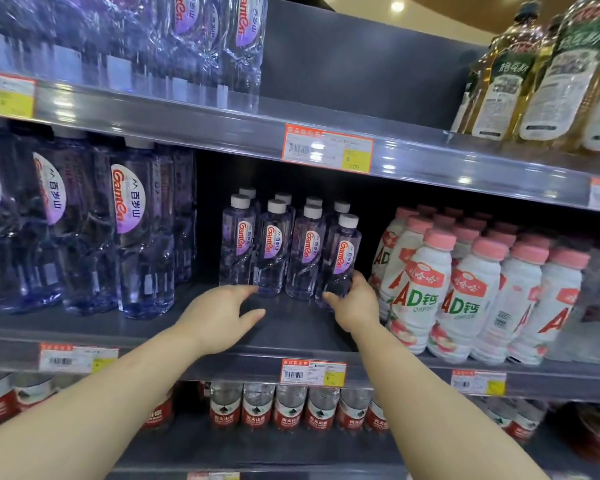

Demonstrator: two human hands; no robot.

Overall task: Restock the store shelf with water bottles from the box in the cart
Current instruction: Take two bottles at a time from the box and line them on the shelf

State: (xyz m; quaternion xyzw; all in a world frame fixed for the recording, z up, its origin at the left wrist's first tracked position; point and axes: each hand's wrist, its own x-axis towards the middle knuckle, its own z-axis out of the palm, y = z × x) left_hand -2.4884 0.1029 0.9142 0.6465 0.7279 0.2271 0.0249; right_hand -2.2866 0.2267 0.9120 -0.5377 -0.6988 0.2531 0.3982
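Several small clear water bottles [271, 251] with white caps and purple labels stand in two rows in the middle of the grey shelf [291, 323]. My right hand [352, 303] grips the base of the rightmost front bottle [340, 261], which stands upright on the shelf. Just left of it, my left hand [222, 313] hovers over the bare shelf board, fingers apart, fingertips close to the base of the second front bottle. The cart and box are out of view.
Large bottles of the same water [139, 230] fill the shelf's left side. White AD milk bottles with pink caps [465, 296] crowd the right, close to my right hand. Red-labelled water [291, 407] sits below, oil bottles [541, 71] above right.
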